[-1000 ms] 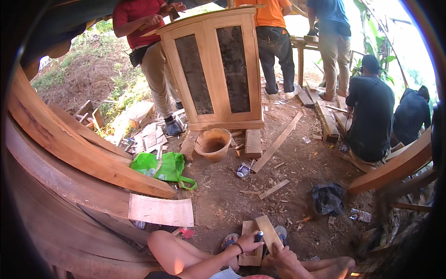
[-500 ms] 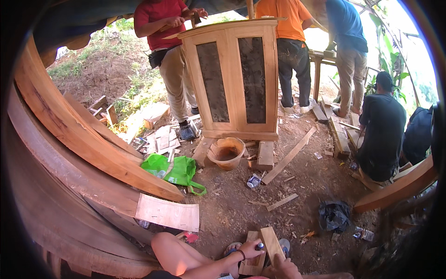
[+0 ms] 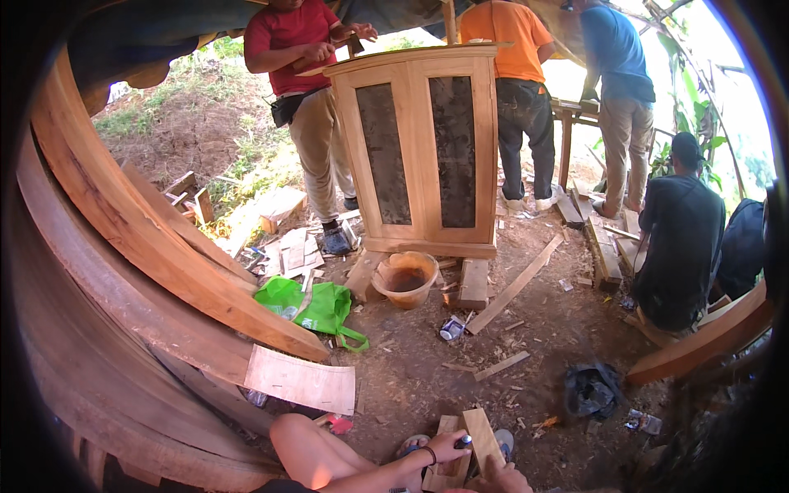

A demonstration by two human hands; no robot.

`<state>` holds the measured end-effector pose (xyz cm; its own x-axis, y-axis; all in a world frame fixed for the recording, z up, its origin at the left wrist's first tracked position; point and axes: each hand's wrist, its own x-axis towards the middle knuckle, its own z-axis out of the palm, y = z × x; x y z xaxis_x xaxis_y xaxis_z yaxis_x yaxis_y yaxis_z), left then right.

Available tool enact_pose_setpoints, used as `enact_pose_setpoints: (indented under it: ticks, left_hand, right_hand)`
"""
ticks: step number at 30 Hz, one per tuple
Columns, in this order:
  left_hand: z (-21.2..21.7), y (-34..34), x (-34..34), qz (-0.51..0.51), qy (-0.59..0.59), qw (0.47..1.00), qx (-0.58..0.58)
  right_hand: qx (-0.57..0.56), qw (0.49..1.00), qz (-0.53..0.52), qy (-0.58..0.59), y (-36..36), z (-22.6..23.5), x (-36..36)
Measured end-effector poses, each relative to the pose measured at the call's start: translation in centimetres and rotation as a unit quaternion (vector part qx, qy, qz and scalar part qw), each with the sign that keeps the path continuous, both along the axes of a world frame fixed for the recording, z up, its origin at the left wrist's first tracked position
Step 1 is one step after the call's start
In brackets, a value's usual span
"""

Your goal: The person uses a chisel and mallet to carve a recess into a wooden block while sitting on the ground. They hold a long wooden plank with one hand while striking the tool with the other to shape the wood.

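At the bottom of the head view, my left hand (image 3: 445, 449), with a dark band at the wrist, is closed round a short tool handle (image 3: 463, 441). Only its dark, pale-tipped end shows, so I cannot tell the tool's kind. My right hand (image 3: 505, 479) grips the near end of a pale wooden block (image 3: 484, 434), which stands tilted between my feet. Beside and under it lies another wooden piece (image 3: 446, 470). The left hand is next to the block's left side; whether the tool touches it is hidden.
A wooden cabinet (image 3: 415, 156) with two dark panels stands ahead, with a clay-coloured bucket (image 3: 405, 279) before it. A green bag (image 3: 316, 306), long timbers (image 3: 177, 246), a black plastic bag (image 3: 593, 389) and scraps lie around. Several people work beyond; one (image 3: 678, 238) sits at right.
The whole view has shifted slightly downward and right. My hands keep their grips. The person in red has moved the raised hand a little.
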<state>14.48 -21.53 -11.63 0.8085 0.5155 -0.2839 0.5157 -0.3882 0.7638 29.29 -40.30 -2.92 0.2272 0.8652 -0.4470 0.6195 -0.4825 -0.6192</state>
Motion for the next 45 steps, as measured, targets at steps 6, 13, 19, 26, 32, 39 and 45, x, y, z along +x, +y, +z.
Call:
enact_pose_setpoints:
  ticks: [6,13,19,26,32,39,45]
  left_hand:
    - [-2.8,-0.4,-0.3,0.014,-0.089,0.996,0.021]
    - [-0.6,1.3,0.2,0.108,-0.111,0.984,-0.088]
    - [-1.2,1.2,0.2,0.124,-0.118,0.985,-0.025]
    - [-2.8,2.3,-0.5,0.188,-0.086,0.977,-0.055]
    - [-2.3,2.8,-0.4,0.160,-0.057,0.985,-0.031]
    - [-5.8,2.7,-1.4,0.178,-0.062,0.980,-0.068]
    - [-5.9,2.5,-1.5,0.182,-0.081,0.978,-0.056]
  right_hand:
    - [-0.005,1.000,0.009,-0.014,-0.2,-0.4,-0.2]
    - [-0.024,1.000,-0.003,-0.003,-0.5,-1.0,0.0]
    - [-0.053,0.998,0.017,-0.038,-0.2,-1.9,-0.1]
    - [-0.118,0.988,0.048,-0.088,1.0,-2.6,0.0]
    - [0.033,0.942,-0.179,0.282,-0.5,-7.3,3.2]
    - [-0.002,0.677,-0.446,0.585,-0.6,-1.7,2.7]
    - [-0.101,0.501,-0.467,0.721,-1.1,-5.3,4.4]
